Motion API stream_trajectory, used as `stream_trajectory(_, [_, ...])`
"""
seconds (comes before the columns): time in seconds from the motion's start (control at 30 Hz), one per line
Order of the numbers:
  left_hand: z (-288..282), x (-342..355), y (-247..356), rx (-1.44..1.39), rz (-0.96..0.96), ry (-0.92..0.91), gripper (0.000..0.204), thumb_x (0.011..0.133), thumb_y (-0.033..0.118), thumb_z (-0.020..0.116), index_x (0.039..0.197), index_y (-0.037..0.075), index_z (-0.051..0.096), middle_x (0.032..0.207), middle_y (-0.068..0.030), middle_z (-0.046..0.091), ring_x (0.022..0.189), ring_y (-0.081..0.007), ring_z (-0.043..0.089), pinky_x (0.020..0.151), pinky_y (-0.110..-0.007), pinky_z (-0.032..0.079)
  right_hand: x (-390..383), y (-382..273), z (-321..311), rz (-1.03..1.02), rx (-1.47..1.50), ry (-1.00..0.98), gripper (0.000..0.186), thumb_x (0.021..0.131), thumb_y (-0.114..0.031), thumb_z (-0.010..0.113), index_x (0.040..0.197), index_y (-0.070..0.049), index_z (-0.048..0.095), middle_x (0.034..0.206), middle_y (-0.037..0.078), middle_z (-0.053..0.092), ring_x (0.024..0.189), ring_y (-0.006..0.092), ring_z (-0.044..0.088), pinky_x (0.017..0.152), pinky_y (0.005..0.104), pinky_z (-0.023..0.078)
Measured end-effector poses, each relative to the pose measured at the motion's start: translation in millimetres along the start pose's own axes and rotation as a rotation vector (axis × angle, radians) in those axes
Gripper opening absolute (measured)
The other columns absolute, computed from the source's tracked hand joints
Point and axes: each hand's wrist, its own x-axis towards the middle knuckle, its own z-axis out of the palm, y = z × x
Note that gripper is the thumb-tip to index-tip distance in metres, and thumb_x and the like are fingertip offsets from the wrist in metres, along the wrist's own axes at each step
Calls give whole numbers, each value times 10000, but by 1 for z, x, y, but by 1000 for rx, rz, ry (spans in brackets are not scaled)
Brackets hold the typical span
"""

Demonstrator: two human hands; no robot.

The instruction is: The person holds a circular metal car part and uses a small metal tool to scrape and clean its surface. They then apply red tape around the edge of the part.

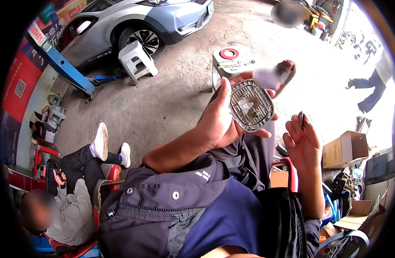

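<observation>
Grey ribbed part (256,113), rounded-square with a notched rim and a central opening, is sitting up above the lap, its ribbed face showing to the camera. Left hand (218,120) is gripping it: the thumb is lying along the left edge, the fingers are spreading behind, tips showing past the right edge. Grip is closing only as far as the part's width.

Right hand (304,139) is standing apart, thumb and forefinger nearly together, pinching a thin dark piece (302,122), too small to identify; the other fingers are curling in. An open gap is separating this hand from the part's right edge.

Beyond the part's upper edge, a pale stool (215,68) is carrying a red roll (229,53); a sandalled foot (287,77) is showing at upper right. Right of the right hand, a cardboard box (335,153) is limiting sideways room. Leftward, concrete floor (163,103) is stretching toward a silver car (176,19).
</observation>
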Motion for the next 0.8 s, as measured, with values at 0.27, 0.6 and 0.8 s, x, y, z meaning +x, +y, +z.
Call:
stream_trajectory(0.27, [-30,37,-4,24,-93,319,528,1033,451,325,1371,59,430,1266,-169,586,1121,-342,615,884,-508,550,46,7,-17,-129,-94,88,80,987,-95,514,1023,-31,547,675,29,503,534,105,449,500,242,372])
stream_trajectory(0.6, [-97,73,-4,73,-250,434,323,1034,190,407,1253,-32,488,1169,-148,613,1046,-251,640,872,-463,561,80,38,-64,-61,-876,115,295,921,-23,622,1214,8,607,733,15,611,608,57,554,554,198,455])
stream_trajectory(0.8, [-149,82,-19,27,-322,473,285,1008,105,448,1239,-58,488,1143,-155,622,1014,-240,649,869,-417,564,104,52,-86,81,-946,229,273,920,-30,619,1191,-6,628,725,10,618,590,48,546,545,198,444])
